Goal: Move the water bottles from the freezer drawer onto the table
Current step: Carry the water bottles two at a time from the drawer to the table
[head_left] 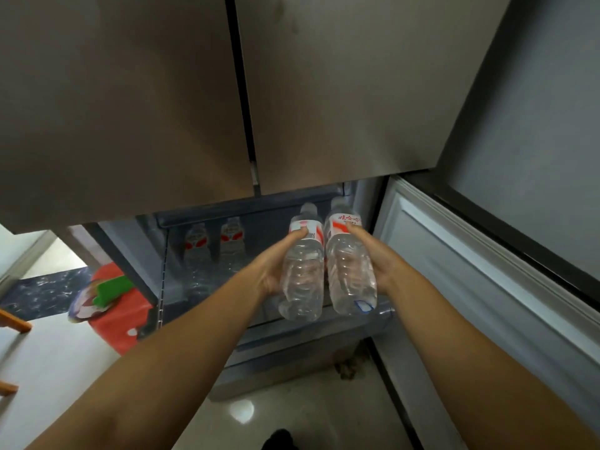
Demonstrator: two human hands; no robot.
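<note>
The left hand (271, 271) has its grip closed round the left bottle (303, 267), thumb up on the red-and-white label and palm along the ribbed clear body. The right hand (381, 264) holds the right bottle (349, 264) the same way, mirrored. The two bottles lie side by side, touching or nearly so, caps pointing away toward the fridge, raised above the open drawer (292, 345).

Both look full, so I judge each to be moderately heavy for one hand, and the thin ribbed plastic will give a little under a squeeze. Straight from a freezer they may be wet or frosted and therefore slippery; whether the water is frozen cannot be told. The best hold seems to be mid-body, where the ribs offer purchase, with a finger on the label band, much as now.

Two more bottles (214, 241) stand at the back left of the drawer, well apart from the hands. Above hang the closed fridge doors (341, 92). No bench is in view; to the left, on the floor, is something red (123, 319).
</note>
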